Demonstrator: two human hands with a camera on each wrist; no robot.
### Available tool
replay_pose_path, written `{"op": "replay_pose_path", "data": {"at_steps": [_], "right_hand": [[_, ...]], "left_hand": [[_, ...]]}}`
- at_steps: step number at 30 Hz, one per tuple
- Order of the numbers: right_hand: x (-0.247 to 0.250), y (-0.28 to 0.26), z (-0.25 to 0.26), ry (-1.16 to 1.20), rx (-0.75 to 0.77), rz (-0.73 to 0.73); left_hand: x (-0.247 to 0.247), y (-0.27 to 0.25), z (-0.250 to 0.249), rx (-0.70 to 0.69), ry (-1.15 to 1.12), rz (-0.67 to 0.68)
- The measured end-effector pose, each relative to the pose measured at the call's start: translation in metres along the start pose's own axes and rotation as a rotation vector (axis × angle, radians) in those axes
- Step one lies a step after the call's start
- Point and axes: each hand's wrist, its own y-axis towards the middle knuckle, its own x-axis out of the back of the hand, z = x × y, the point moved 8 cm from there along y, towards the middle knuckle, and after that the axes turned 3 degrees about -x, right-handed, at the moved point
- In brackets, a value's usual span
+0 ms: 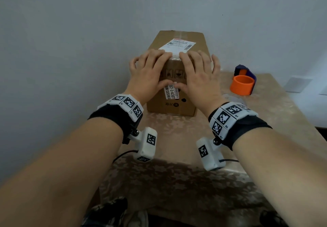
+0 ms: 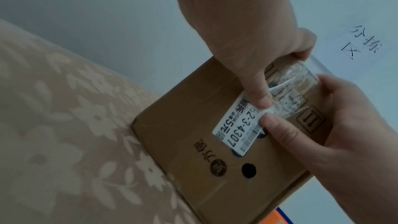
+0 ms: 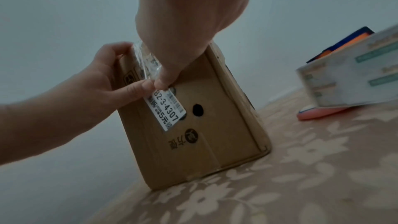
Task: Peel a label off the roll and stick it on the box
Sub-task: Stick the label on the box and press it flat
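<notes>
A brown cardboard box (image 1: 177, 106) stands on the floral table, close to the wall. On its near face sits a white label (image 1: 172, 92) printed 82-3-4307, with a strip of wrinkled clear tape (image 2: 288, 88) running up from it over the top edge. My left hand (image 1: 150, 72) and right hand (image 1: 198, 74) lie side by side on the box. Their fingers rest flat across the top edge, and both thumbs press the label's upper end (image 2: 264, 110). The same label (image 3: 167, 110) shows in the right wrist view below the two thumbs.
A printed shipping label (image 1: 178, 45) covers the box top beyond my fingers. To the right stand an orange ring (image 1: 241, 85) and a blue and orange holder (image 1: 245, 71). The table edge (image 1: 300, 113) runs along the right; the wall is just behind the box.
</notes>
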Motion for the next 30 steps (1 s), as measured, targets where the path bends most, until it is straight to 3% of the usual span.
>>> {"op": "replay_pose_path", "data": {"at_steps": [8, 16, 22, 27, 30], "right_hand": [[-0.003, -0.001, -0.001, -0.061, 0.017, 0.121], [0.012, 0.008, -0.014, 0.124, 0.045, 0.272], [0.014, 0.011, -0.013, 0.181, 0.059, 0.350], [0.015, 0.013, -0.016, 0.254, 0.069, 0.475], [0.017, 0.015, -0.017, 0.272, 0.078, 0.525]], "left_hand": [[-0.001, 0.001, -0.001, -0.030, 0.083, 0.045], [0.008, 0.013, -0.018, 0.052, 0.077, -0.064], [-0.011, 0.002, -0.015, 0.014, 0.148, -0.004], [-0.013, -0.001, -0.017, 0.024, 0.226, 0.152], [0.010, 0.009, -0.018, 0.047, 0.115, 0.011]]}}
